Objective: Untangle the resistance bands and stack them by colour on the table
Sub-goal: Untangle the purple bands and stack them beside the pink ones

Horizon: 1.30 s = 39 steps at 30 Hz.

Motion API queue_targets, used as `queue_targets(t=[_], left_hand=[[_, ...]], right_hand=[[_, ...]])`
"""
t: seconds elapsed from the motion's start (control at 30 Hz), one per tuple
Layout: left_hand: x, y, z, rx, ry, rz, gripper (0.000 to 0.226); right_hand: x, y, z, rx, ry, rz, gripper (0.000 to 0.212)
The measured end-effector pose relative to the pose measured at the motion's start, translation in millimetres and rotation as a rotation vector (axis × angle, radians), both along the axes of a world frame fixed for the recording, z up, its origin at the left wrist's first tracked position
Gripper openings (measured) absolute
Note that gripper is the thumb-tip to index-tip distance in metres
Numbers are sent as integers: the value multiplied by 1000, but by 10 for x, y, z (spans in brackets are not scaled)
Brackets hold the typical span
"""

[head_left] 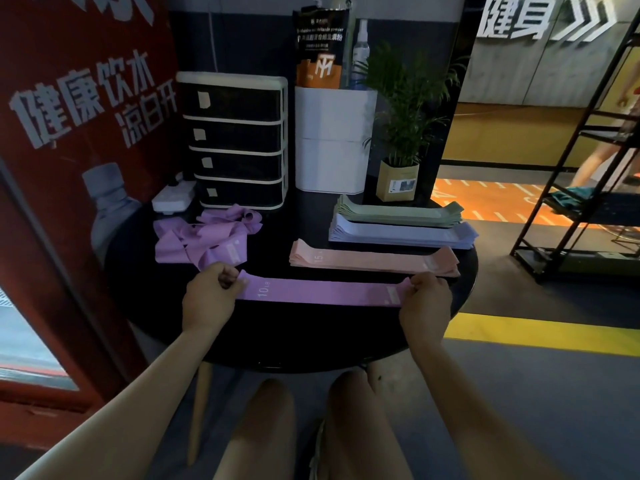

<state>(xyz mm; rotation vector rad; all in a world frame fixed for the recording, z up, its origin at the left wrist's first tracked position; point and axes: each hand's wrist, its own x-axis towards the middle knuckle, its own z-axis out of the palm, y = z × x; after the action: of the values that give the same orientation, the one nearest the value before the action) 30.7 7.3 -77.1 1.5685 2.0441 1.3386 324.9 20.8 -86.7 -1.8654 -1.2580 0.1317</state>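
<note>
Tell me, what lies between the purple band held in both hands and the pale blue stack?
In the head view, a pink stack lies between the purple band and the pale blue stack.

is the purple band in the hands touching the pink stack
Apart. The head view shows a strip of dark table between the purple band, stretched between the left hand and right hand, and the pink stack.

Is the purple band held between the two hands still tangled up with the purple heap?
No: the purple band is stretched flat between the left hand and right hand, apart from the purple heap.
</note>
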Motion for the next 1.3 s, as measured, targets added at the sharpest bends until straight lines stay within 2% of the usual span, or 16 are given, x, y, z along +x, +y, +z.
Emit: queue_targets(t=[0.1,0.23,0.33,0.4,0.5,0.7,0.8,1.13,1.3], left_hand=[[0,-2,9,-24,-16,-8,13],[8,-5,7,-23,-12,-4,13],[10,2,6,-18,-6,1,13],[7,4,4,-21,-13,-4,13],[-4,4,-6,-22,-23,-9,13],[-6,5,-6,-5,-31,-25,19],[-14,8,-15,-10,-38,-35,24],[-7,1,-5,-6,-35,-17,16],[-33,50,8,100,-1,-32,6]], right_hand=[[-36,-54,37,-6,6,-6,21],[-171,-152,168,-9,-153,15,33],[-394,-171,224,19,-335,381,32],[-587,-149,218,-8,-369,610,35],[-796,-90,187,-41,-370,726,42],[-830,-13,91,-134,-393,753,55],[-830,-6,72,-156,-387,741,52],[-837,9,90,-159,-363,727,43],[-1032,96,260,-101,-346,767,39]])
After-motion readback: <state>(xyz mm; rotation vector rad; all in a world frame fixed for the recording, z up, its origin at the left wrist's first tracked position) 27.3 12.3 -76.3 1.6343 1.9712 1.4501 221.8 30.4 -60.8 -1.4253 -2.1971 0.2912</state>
